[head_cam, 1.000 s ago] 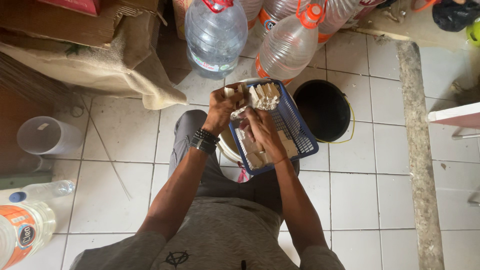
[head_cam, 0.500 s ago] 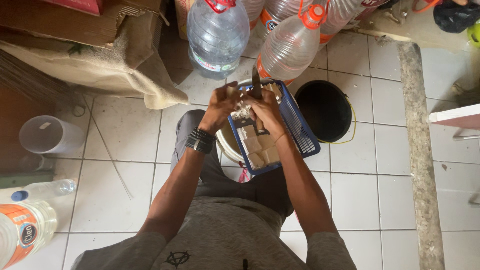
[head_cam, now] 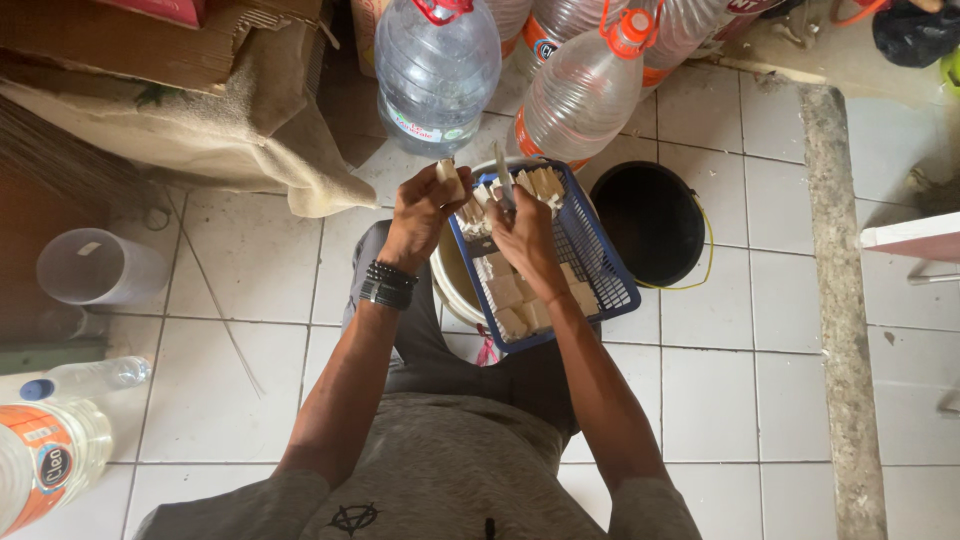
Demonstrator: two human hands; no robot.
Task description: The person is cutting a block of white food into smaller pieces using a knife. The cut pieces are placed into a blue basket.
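From the head camera, a person sits on a white tiled floor (head_cam: pixel 250 330) and looks down at both hands. The left hand (head_cam: pixel 425 205) is closed around a small pale chunk (head_cam: pixel 449 178), held up just left of a blue basket (head_cam: pixel 610 275). The right hand (head_cam: pixel 522 232) is closed on a knife (head_cam: pixel 501 170) with its blade pointing to the far side, right over the basket. More pale chunks (head_cam: pixel 520 300) lie in the basket, and thin cut sticks (head_cam: pixel 545 183) sit at its far end. The basket rests on a white bucket (head_cam: pixel 447 285). A black bucket (head_cam: pixel 650 222) stands just right of it. Big clear bottles (head_cam: pixel 437 70) stand at the far side.

It looks like the cutting step: one chunk is being sliced into sticks. The next cut needs the blade set on the chunk, away from the fingers, so the pieces drop into the basket.
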